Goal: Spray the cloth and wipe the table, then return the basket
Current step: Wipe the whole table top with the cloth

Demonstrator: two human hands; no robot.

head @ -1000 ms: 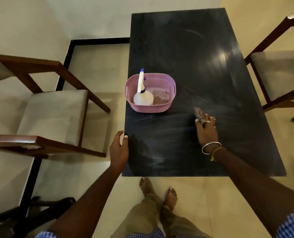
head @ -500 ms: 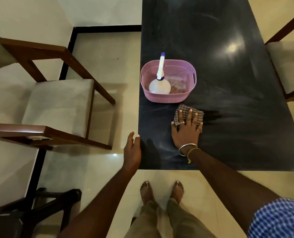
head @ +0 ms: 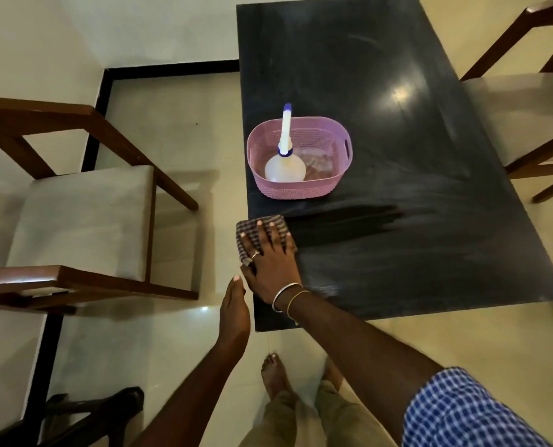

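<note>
A checked cloth (head: 249, 228) lies at the left edge of the black table (head: 397, 156), partly overhanging it. My right hand (head: 270, 256) presses flat on the cloth with fingers spread. A dark wet streak runs rightward from the cloth. My left hand (head: 234, 314) hovers just off the table's near left corner, fingers together, holding nothing. Behind the cloth stands a pink perforated basket (head: 342, 162) holding a white spray bottle (head: 284, 162) with a blue-tipped nozzle.
A wooden chair with a pale cushion (head: 84, 221) stands close to the table's left side. Another chair (head: 526, 101) is at the right. My bare feet (head: 275, 375) are on the tiled floor below the near edge. A dark object (head: 91, 408) sits lower left.
My right hand has swept the cloth leftward across the table, from the middle to the left edge, leaving a wet streak. My left hand stays by the near left corner.
</note>
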